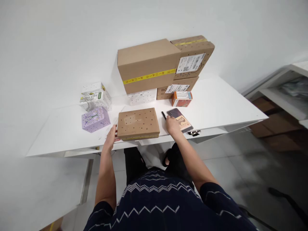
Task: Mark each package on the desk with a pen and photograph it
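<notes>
Brown box – left hand half-open against its side; right hand curled at black pen – grip unclear.

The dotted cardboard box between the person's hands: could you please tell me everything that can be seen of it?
The dotted cardboard box is brown, flat and rectangular, its top scattered with small dark marks and a shinier patch left of the middle. A yellow strip runs along its near side. It looks closed. It lies flat at the near edge of the white table, slightly turned. The fingers of the left hand are at its left end; the right hand does not touch it.
</notes>
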### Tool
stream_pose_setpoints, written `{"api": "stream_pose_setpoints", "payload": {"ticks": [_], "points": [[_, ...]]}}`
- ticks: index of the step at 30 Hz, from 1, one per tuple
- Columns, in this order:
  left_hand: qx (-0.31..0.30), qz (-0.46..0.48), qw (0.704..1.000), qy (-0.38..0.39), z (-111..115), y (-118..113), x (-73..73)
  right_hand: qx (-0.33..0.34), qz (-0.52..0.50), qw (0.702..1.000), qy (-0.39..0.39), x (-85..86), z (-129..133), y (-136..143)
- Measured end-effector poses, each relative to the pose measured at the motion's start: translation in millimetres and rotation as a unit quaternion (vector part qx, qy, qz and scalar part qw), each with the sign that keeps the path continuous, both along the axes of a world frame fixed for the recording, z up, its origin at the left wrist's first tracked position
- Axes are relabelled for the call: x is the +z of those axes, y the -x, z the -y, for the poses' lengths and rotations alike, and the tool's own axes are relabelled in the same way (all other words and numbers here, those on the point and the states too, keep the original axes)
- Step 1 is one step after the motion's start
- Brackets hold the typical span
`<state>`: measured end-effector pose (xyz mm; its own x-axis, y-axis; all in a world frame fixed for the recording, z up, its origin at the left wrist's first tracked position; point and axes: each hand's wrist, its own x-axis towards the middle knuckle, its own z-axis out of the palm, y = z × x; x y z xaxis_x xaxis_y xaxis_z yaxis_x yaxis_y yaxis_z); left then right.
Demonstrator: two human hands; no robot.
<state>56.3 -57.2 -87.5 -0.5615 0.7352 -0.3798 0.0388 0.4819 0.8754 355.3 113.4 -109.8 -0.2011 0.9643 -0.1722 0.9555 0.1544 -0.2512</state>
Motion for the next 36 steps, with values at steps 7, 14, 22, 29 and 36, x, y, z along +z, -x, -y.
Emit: {"api": "stream_pose_setpoints", "payload": {"ticks": [7,14,22,29,36], "points": [[-0.039,0.062,0.997,-0.037,2.2,0.4,-12.9,0.032,-0.305,0.950,0.060,1.9,19.5,-11.3],[-0.128,0.046,0.970,-0.199,-9.6,-18.0,-10.6,0.040,-0.481,0.875,-0.043,15.1,26.9,-18.9],[-0.126,-0.016,0.966,-0.228,-18.5,-48.2,-20.6,0.013,-0.455,0.891,-0.011,2.2,8.7,-34.2],[-0.021,0.041,0.972,-0.230,-21.6,-50.3,-22.4,-0.047,-0.489,0.871,-0.020,-7.0,17.7,-38.5],[0.036,-0.011,0.985,-0.165,-35.5,-40.8,-0.5,-0.152,-0.607,0.779,0.042,4.4,19.6,-34.9]]}}
